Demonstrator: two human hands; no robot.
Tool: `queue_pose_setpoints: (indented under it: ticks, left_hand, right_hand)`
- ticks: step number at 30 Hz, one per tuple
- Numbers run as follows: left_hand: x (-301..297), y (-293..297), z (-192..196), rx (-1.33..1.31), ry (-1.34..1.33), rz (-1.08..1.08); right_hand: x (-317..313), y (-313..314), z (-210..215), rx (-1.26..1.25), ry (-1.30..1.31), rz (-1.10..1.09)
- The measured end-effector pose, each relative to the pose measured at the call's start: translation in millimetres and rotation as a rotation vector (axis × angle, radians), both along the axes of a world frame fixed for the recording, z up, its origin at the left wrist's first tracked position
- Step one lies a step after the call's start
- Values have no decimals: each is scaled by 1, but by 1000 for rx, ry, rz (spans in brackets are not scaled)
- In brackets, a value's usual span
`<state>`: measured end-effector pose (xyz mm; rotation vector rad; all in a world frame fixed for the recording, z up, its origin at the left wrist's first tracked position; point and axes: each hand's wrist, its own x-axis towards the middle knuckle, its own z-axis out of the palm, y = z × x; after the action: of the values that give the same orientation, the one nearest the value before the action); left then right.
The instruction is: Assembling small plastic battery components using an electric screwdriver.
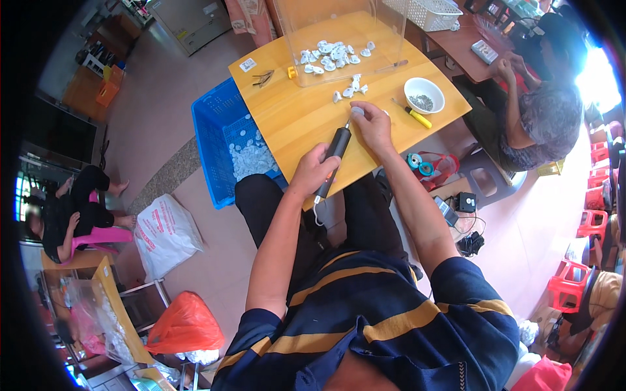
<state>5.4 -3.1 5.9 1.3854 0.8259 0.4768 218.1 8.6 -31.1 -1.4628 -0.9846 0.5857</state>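
My left hand [314,169] is wrapped round a black electric screwdriver [340,141], whose cord hangs off the table's near edge. The tool's tip points away from me and meets a small pale round part [357,112]. That part is pinched in the fingers of my right hand [374,130], which partly cover it. Just beyond lie a few white plastic pieces [356,83]. A bigger heap of such white pieces [332,53] sits farther back. Right of my right hand are a yellow-handled screwdriver [417,118] and a white bowl [435,87] of small metal bits, apparently screws.
A clear plastic box [293,39] stands on the wooden table [274,107]. At the table's left is a blue crate [207,137] holding many pale parts. Another person [538,117] sits at a table on the right, and one more [72,208] sits far left.
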Motion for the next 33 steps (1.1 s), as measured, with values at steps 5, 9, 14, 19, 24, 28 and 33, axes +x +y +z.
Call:
queue_pose_setpoints:
  ticks: [5,9,14,19,24,28,33]
  left_hand:
    - [1,-2,1,-9,-41,47]
    - [2,-3,2,-2,-39,56]
    - [1,0,-1,0,-30,42]
    - [0,0,-1,-15,-32,41]
    - [1,0,3,-37,-50,29]
    - [-1,0,5,-65,-67,14]
    - [-2,1,3,-82,-82,7]
  right_hand:
    - [0,-1,2,-34,-26,-6]
    - [0,-1,2,-27,-38,-15]
    - [0,0,0,-21,-13,2]
    - [0,0,-3,5,-40,1]
    - [3,1,-7,20,-66,21]
    - [3,-1,-4,-22,-52,59]
    - [4,-3,-3,-15,-82,72]
